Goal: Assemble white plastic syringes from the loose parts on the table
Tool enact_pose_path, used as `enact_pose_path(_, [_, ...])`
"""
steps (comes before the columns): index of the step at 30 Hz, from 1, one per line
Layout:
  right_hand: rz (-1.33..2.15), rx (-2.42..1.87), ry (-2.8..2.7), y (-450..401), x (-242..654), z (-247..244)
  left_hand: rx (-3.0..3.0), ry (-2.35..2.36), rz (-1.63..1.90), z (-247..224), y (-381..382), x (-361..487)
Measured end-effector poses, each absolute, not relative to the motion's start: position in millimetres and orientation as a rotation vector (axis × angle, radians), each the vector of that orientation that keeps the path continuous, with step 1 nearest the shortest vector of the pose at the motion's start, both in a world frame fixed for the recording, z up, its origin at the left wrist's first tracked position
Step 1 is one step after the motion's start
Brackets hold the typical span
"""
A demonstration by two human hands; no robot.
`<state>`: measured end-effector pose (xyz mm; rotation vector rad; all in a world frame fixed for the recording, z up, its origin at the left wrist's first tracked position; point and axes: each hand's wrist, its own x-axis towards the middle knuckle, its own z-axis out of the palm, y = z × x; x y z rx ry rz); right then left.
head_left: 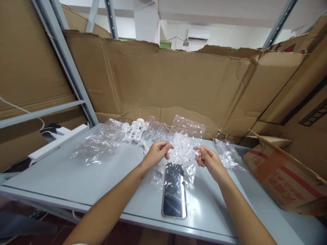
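Observation:
My left hand (158, 152) pinches one side of a clear plastic bag (190, 175), and the fingers of my right hand (206, 157) are closed at its other side. Glare on the film makes its exact outline hard to follow. Small white plastic pieces (180, 144) show between my hands; whether they lie inside the bag or behind it I cannot tell. Below them a dark phone (175, 200) lies flat on the table, its upper end partly under the film. Beyond my left hand are several clear plastic tubes (160, 129) and white round-headed plastic parts (138, 126).
A crumpled clear bag (102, 144) lies at the left, and another bag with parts (227, 154) at the right. A white power strip (58, 143) runs along the left edge. Cardboard walls (166, 78) enclose the grey table (122, 183); an open carton (283, 173) stands right.

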<state>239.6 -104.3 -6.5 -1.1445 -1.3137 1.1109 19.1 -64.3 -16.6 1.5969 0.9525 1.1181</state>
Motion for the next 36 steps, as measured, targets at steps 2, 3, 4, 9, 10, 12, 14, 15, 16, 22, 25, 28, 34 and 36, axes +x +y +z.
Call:
enact_pose_path(2, [1.212, -1.146, -1.431, -106.2, 235.5, -7.5, 1.532, 0.944, 1.215, -17.1, -62.7, 19.0])
enact_pose_path(3, [1.244, -1.163, -1.484, -106.8, 233.2, -8.7, 1.511, 0.936, 1.240, -17.0, -61.9, 18.7])
enact_pose_path(4, [1.251, -1.183, -1.510, -107.1, 231.0, -10.1, 1.497, 0.924, 1.245, -16.7, -61.3, 18.3])
enact_pose_path(9, [1.043, -1.247, -1.355, -103.1, 228.4, -15.9, 1.560, 0.840, 1.027, -17.9, -61.8, 18.9])
enact_pose_path(10, [1.003, -1.247, -1.326, -101.9, 229.0, -16.4, 1.587, 0.857, 1.003, -19.5, -62.3, 20.0])
enact_pose_path(12, [0.973, -1.230, -1.297, -100.3, 229.6, -17.3, 1.633, 0.923, 1.024, -23.3, -63.3, 22.6])
enact_pose_path(14, [1.025, -1.208, -1.306, -100.0, 228.3, -18.9, 1.665, 0.999, 1.077, -26.6, -64.5, 25.0])
enact_pose_path(15, [1.069, -1.202, -1.324, -100.5, 226.8, -20.1, 1.673, 1.031, 1.098, -27.5, -65.2, 25.8])
enact_pose_path(16, [1.117, -1.202, -1.348, -101.2, 224.9, -21.4, 1.676, 1.058, 1.116, -27.8, -65.9, 26.2])
enact_pose_path(22, [1.403, -1.194, -1.523, -108.9, 216.8, -24.8, 1.707, 1.119, 1.279, -22.4, -69.2, 25.3])
enact_pose_path(25, [1.419, -1.166, -1.573, -110.6, 218.3, -22.6, 1.753, 1.140, 1.302, -18.6, -68.2, 23.5])
enact_pose_path(28, [1.443, -1.147, -1.646, -109.8, 221.7, -22.3, 1.774, 1.203, 1.265, -14.1, -65.3, 16.6])
enact_pose_path(34, [1.229, -1.183, -1.656, -102.4, 226.8, -29.2, 1.801, 1.337, 1.225, -10.8, -63.9, -28.0])
enact_pose_path(36, [1.109, -1.200, -1.615, -99.9, 227.8, -31.2, 1.785, 1.416, 1.249, -9.9, -65.9, -53.4])
